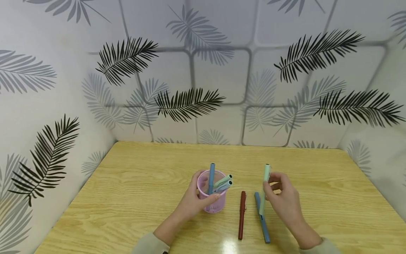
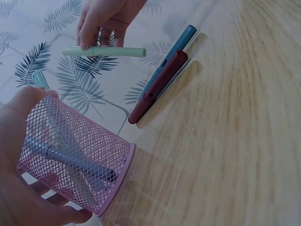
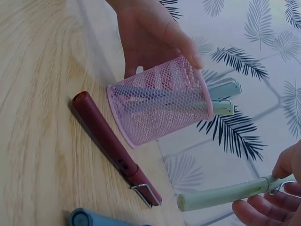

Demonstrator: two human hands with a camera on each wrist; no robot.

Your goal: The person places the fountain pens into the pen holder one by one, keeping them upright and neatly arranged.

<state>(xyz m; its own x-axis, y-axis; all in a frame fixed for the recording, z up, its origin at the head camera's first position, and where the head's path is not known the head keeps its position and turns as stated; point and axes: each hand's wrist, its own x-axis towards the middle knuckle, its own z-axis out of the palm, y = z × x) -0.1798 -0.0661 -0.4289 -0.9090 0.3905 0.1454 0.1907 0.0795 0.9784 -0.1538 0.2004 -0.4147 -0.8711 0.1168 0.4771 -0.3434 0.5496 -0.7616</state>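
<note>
My left hand [image 1: 196, 198] grips a pink mesh pen cup [image 2: 77, 150] from its left side, thumb across the front near the rim. Inside the cup stand a dark blue pen [image 1: 211, 176], a light green pen [image 1: 222, 180] and a light blue pen [image 1: 223, 187], leaning on the rim. To the right of the cup, my right hand [image 1: 283, 197] pinches another light green pen [image 3: 230, 194] upright, above the table. Below it lies a blue pen [image 1: 264, 229], and a dark red pen [image 1: 242, 215] lies between that and the cup.
The wooden table [image 1: 142, 169] has a light grain and a bright reflection at its front. Behind it rises a pale wall [image 1: 222, 77] with a leaf pattern, and similar panels stand at both sides.
</note>
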